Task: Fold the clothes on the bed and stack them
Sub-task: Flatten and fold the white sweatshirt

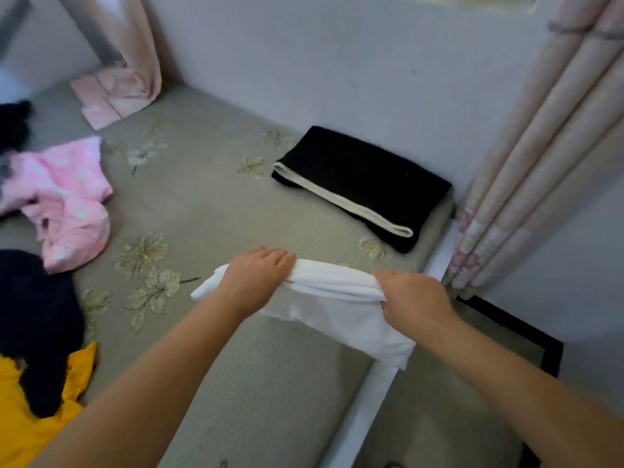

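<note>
A white garment (337,309) hangs bunched between both hands just above the grey-green bed (209,211), near its right edge. My left hand (256,275) grips its left end, fingers curled over the top fold. My right hand (410,295) grips the right end; the cloth droops below toward the bed's edge. Beyond them, a folded black garment with a white stripe (364,187) lies flat by the wall. Unfolded clothes lie at the left: a pink spotted piece (67,204), a black one (37,319) and a yellow one (30,420).
A grey wall runs along the far side of the bed. Pink curtains (540,157) hang at the right, and another curtain (128,38) at the back left above folded pink cloth (108,96). A black-edged mat (526,336) lies on the floor to the right.
</note>
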Tool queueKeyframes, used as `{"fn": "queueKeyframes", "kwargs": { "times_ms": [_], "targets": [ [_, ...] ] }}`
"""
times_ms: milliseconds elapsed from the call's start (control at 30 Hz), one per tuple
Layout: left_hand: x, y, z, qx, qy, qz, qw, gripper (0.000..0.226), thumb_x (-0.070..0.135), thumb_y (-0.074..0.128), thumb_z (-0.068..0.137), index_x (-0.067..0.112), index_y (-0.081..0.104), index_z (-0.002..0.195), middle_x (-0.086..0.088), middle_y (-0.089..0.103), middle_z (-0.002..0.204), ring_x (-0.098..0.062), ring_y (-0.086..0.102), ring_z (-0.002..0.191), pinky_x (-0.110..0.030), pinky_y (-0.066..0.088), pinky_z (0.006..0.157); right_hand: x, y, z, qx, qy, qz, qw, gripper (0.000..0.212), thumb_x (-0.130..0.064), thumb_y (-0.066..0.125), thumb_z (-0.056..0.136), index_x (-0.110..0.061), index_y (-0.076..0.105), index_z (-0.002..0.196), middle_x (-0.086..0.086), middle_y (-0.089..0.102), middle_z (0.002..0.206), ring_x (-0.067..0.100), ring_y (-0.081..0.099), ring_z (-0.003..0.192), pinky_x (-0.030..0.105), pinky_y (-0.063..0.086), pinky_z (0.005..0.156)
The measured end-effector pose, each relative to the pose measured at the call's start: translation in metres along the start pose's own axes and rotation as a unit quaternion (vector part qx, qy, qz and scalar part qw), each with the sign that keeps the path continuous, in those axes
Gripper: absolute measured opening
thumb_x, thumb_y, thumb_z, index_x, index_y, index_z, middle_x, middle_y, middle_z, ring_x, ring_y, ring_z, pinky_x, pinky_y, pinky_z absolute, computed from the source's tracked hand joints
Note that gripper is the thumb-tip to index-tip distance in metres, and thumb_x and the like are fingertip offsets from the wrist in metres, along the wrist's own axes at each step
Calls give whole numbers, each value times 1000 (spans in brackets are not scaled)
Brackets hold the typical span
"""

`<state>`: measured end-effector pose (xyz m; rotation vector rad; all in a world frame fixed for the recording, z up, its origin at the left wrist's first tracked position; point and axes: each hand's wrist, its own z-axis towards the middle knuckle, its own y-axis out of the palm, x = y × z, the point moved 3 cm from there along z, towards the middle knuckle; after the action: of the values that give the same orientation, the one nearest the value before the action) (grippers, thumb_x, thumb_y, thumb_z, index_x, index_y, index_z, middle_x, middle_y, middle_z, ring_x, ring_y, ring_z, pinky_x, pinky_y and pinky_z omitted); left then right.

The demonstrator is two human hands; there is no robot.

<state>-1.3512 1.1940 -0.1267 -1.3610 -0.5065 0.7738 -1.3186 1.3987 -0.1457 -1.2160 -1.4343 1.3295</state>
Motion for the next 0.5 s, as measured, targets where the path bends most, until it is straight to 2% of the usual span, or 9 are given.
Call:
{"fn": "queueKeyframes", "kwargs": {
  "times_ms": [67, 133, 167, 233, 267, 333, 367, 467, 500],
  "targets": [
    [8, -8, 41, -10, -34, -12, 999, 41, -3, 78, 58, -2, 68, 98, -19, 69, 98, -25, 69, 85, -27, 54, 70, 35, -24, 7, 30, 11, -11, 999, 21, -13, 41, 89, -14, 50, 108, 4, 62, 106, 26, 59, 94, 27, 30, 62],
    [10, -6, 77, -39, -61, -11, 997, 47, 2, 51, 88, 4, 43, 134, -14, 45, 139, -23, 46, 126, -28, 32, 104, 64, -46, 15, 61, 15, -17, 998, 18, -10, 41, 89, -12, 49, 104, 5, 61, 103, 26, 59, 91, 28, 31, 59],
    [10, -5, 94, -61, -83, -16, 994, 48, 6, 40, 93, 9, 32, 141, -8, 34, 147, -19, 34, 134, -26, 20, 109, 77, -53, 20, 75, 14, -19, 997, 17, -8, 41, 88, -11, 49, 103, 5, 60, 101, 26, 59, 88, 28, 31, 57],
    [9, -9, 124, -70, -97, -20, 993, 50, 7, 37, 95, 11, 27, 143, -6, 29, 149, -16, 31, 136, -24, 17, 110, 98, -63, 35, 107, 13, -21, 994, 16, -4, 41, 87, -10, 48, 100, 5, 58, 99, 25, 57, 86, 27, 29, 52],
    [7, -10, 139, -43, -82, -12, 996, 50, 4, 45, 91, 7, 33, 140, -10, 36, 146, -19, 39, 132, -25, 25, 108, 107, -66, 43, 122, 11, -19, 992, 18, -2, 41, 86, -10, 49, 100, 5, 57, 100, 25, 56, 86, 25, 26, 49],
    [6, -19, 166, 4, -35, 11, 999, 53, -10, 72, 65, -6, 59, 116, -22, 61, 117, -30, 64, 102, -37, 51, 86, 123, -74, 62, 143, 13, -9, 990, 26, -1, 40, 85, -9, 50, 107, 6, 57, 107, 24, 55, 92, 23, 27, 48],
    [1, -21, 181, 34, -23, 15, 999, 52, -14, 76, 53, -8, 64, 104, -24, 66, 104, -34, 68, 89, -43, 54, 74, 130, -78, 73, 148, 21, -8, 989, 31, -1, 39, 85, -9, 49, 114, 6, 56, 112, 24, 54, 97, 25, 31, 54],
    [-21, -24, 229, 46, -8, 31, 998, 44, -14, 60, 66, -8, 62, 110, -23, 62, 112, -36, 65, 97, -43, 52, 83, 148, -94, 115, 185, 46, -33, 981, 33, -1, 49, 81, -6, 53, 114, 8, 60, 108, 24, 59, 92, 27, 37, 59],
    [-30, -22, 246, 66, 7, 38, 997, 42, -13, 61, 61, -9, 65, 102, -24, 66, 104, -36, 67, 88, -44, 55, 72, 152, -101, 130, 203, 42, -44, 977, 30, 1, 64, 69, -3, 60, 99, 11, 65, 92, 25, 63, 76, 26, 39, 51]
  ]
}}
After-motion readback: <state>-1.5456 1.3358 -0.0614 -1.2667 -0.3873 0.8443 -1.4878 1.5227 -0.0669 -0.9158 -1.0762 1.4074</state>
